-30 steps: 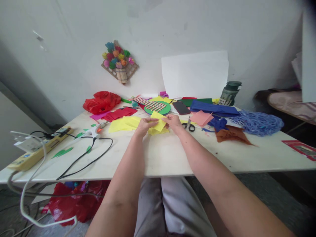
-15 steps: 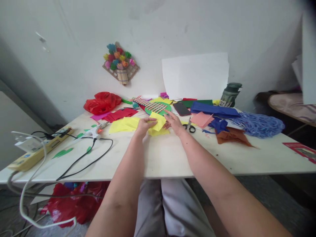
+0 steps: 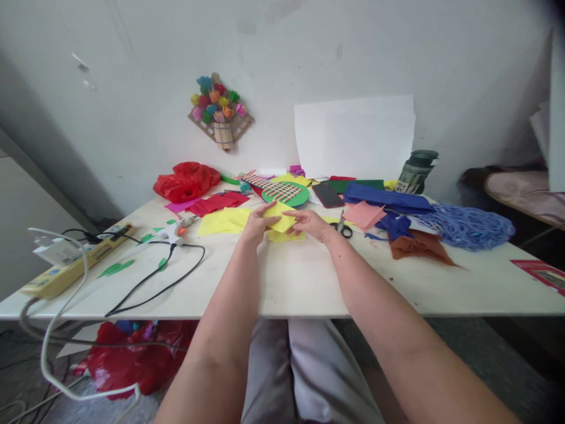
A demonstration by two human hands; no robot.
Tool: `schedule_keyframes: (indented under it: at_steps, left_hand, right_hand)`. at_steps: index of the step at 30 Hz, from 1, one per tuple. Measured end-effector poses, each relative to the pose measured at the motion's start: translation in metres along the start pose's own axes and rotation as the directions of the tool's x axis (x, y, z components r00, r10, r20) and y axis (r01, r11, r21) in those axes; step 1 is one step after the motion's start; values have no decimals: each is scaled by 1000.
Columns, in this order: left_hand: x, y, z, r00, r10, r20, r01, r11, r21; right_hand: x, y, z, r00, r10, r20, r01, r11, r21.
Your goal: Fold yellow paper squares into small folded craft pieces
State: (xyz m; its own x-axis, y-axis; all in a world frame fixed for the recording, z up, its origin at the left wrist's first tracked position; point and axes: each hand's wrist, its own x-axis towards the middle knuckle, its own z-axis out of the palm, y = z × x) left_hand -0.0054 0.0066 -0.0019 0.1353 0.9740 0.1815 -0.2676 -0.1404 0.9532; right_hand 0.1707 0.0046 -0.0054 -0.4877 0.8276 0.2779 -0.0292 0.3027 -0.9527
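Two bare hands at a white table (image 3: 300, 288), both at one yellow paper square (image 3: 281, 221), held near the far middle of the tabletop. Clock centred on that square, wall at 12.

Left hand (image 3: 256, 225), at 9: thumb and fingers pinching the square's left side. Right hand (image 3: 312, 225), at 3: fingers slightly parted, tips laid over the square's right side; cannot tell whether its thumb pinches from behind. Square tilted; more yellow paper (image 3: 286, 237) just below at 6; cannot tell whether the two touch. A further yellow sheet (image 3: 223, 221) lies flat at 9, beyond the left hand.

Near 12: green disc (image 3: 301, 196) crossed by striped sticks. At 2: dark phone (image 3: 328, 195), lying flat. At 3: scissors (image 3: 345, 230) just beside the right hand, then salmon paper (image 3: 364, 215), and well out, blue yarn (image 3: 472, 227). Between 3 and 4: brown paper (image 3: 417, 247). Between 2 and 3: folded blue paper (image 3: 386, 197).

At 9, well apart: glue gun (image 3: 170, 234), dark cord looping toward 8. Between 9 and 10: red paper (image 3: 216, 204), crumpled red plastic (image 3: 188, 181) beyond. At 11: flower ornament (image 3: 220, 112) on the wall.
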Motion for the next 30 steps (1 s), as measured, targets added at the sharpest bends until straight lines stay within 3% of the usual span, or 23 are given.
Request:
schedule_keyframes:
  at_steps: [7,12,19,30]
  left_hand:
    - [-3,5,2,1000,14,6,-14,1000,-5]
    - [-1,3,0,998,-37,-43,38,999,18]
    - [2,-3,-4,987,-108,117,112,994,-22]
    - [0,-2,-3,983,-122,135,129,991,-43]
  right_hand:
    - [1,-2,2,998,-15,-58,9,995,-96]
    - [3,-1,2,970,-215,-112,176,943,-283]
    - [3,-3,-1,935,-355,-10,311,832,-459]
    - [4,-5,-1,915,-399,-63,295,766,-571]
